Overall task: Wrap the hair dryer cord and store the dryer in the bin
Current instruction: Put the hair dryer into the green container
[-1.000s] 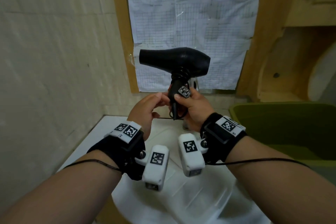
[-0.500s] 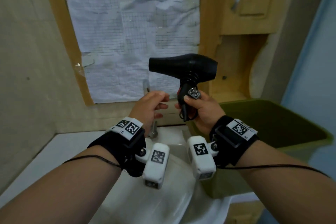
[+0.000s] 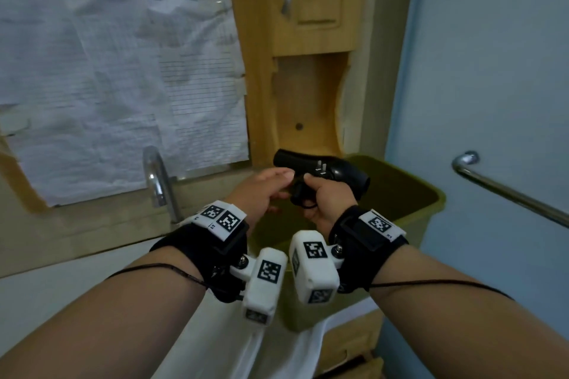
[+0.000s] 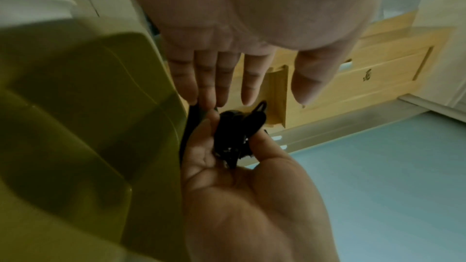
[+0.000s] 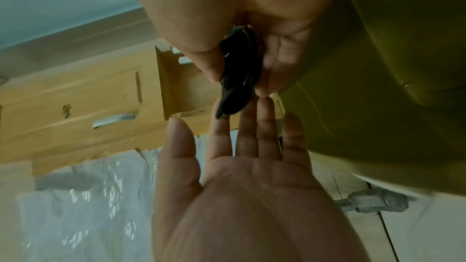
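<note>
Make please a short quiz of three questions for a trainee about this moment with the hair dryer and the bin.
1. True or false: the left hand grips the hair dryer.
2. Which hand holds the dryer? A) left B) right C) both
3. Fill in: the dryer is held above the green ____.

Key:
1. False; its fingers are straight.
2. B, the right hand.
3. bin.

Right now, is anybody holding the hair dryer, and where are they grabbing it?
Yes. The right hand holds the hair dryer by its cord-wrapped handle, over the green bin. The left hand is open beside it, holding nothing.
</note>
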Motion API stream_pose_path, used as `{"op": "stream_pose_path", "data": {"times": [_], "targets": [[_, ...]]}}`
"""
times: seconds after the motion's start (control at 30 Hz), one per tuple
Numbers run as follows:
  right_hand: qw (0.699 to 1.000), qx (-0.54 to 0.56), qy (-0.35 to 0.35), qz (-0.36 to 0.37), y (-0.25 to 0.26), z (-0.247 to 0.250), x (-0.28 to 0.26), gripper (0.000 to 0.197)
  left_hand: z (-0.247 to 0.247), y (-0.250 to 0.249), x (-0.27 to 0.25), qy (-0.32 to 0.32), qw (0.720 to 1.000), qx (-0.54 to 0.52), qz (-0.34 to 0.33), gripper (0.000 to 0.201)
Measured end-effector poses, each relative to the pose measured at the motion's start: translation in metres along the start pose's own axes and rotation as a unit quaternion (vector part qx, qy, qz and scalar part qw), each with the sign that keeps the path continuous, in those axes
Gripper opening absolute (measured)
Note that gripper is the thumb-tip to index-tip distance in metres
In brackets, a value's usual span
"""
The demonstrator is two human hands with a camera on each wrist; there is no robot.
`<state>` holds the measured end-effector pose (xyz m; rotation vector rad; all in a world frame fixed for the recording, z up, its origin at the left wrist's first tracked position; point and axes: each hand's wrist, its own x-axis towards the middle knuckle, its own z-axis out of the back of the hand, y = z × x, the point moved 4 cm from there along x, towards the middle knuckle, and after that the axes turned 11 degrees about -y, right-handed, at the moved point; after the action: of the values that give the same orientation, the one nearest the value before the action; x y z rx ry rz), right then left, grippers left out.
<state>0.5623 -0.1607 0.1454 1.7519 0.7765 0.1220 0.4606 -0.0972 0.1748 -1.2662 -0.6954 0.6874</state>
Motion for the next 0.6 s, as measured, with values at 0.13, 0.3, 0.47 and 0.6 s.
{"op": "stream_pose_path", "data": {"times": [0.13, 0.3, 0.47, 0.6], "targets": [[0.996, 0.039, -0.016, -0.078, 0.004, 0.006, 0.007, 0.027, -0.020, 0.003, 0.005, 0.023, 0.999, -0.009, 0.031, 0.034], [0.991, 0.055, -0.052, -0.107, 0.008, 0.011, 0.011, 0.018, -0.030, 0.004, 0.011, 0.046, 0.998, -0.006, 0.048, 0.042], [0.985, 0.083, -0.129, -0.081, 0.002, 0.026, 0.021, 0.028, -0.043, 0.008, 0.015, 0.082, 0.996, 0.006, 0.047, 0.026], [0.976, 0.113, -0.172, -0.065, 0.002, 0.036, 0.026, 0.017, -0.053, 0.014, 0.016, 0.117, 0.992, 0.025, 0.051, 0.037]]}}
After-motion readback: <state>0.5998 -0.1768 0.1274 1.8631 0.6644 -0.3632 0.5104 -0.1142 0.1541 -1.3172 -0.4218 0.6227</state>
